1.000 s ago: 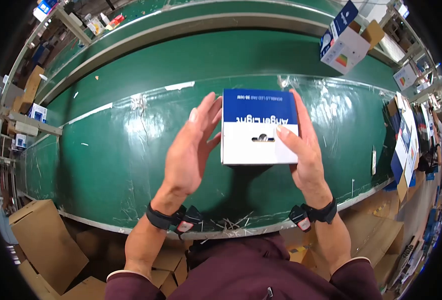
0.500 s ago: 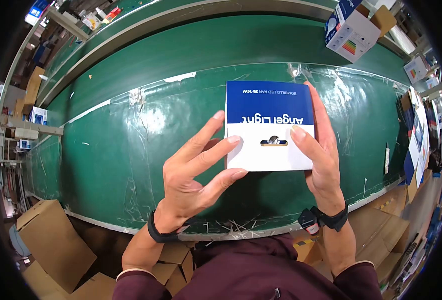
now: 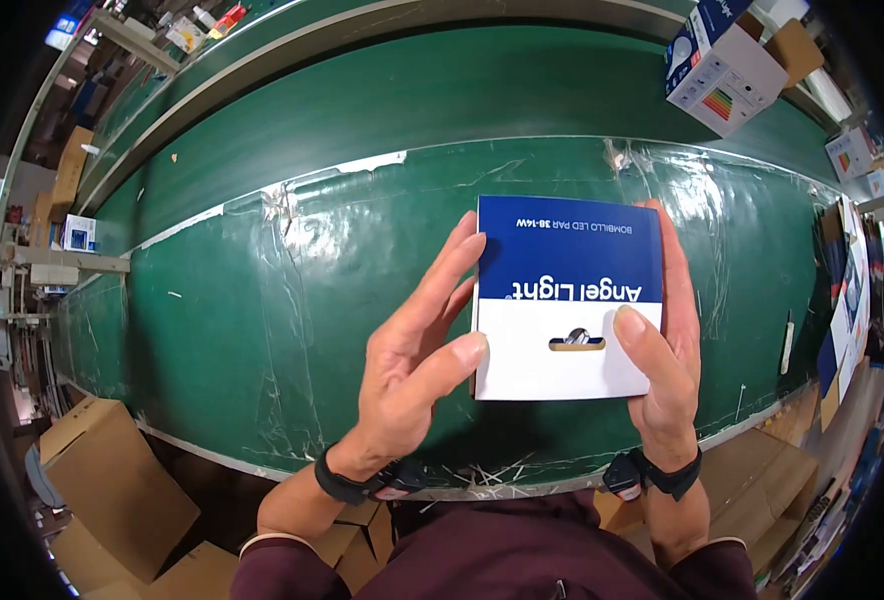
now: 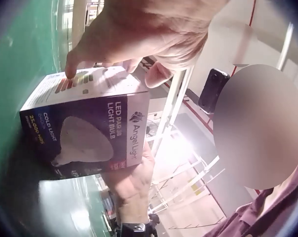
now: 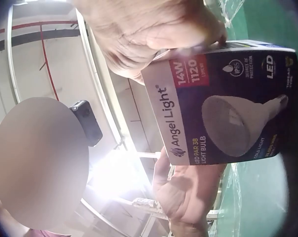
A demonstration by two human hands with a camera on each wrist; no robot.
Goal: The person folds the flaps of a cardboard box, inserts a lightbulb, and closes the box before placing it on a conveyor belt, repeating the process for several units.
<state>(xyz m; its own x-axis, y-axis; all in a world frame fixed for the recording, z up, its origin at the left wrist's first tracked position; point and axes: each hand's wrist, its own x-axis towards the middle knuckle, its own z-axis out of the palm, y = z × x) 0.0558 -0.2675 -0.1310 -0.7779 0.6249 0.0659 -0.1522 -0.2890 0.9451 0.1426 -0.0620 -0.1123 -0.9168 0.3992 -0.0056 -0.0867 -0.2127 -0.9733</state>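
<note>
A blue and white light bulb box (image 3: 570, 250) is held upright over the bench in the head view, its top face with the hang slot toward the camera. The right hand (image 3: 672, 370) grips its right side, thumb pressed on the white part and fingers along the wall. At the opposite side, the left hand (image 3: 402, 370) has fairly straight fingers against the left wall and its thumb tip at the top edge. In the right wrist view the box (image 5: 188, 123) shows a printed bulb; both palms flank it.
A green bench (image 3: 362, 240) with worn tape spans the view. One opened box (image 3: 727, 85) stands at the back right, with flattened cardboard (image 3: 847, 290) at the right end. Brown cartons (image 3: 122, 480) sit below the front edge. A small pale tool (image 3: 787, 345) lies at right.
Half a second ago the left fingertips reached over the box's top; now they lie along its left side. The box appears lower and farther right in the head view, still in the right hand.
</note>
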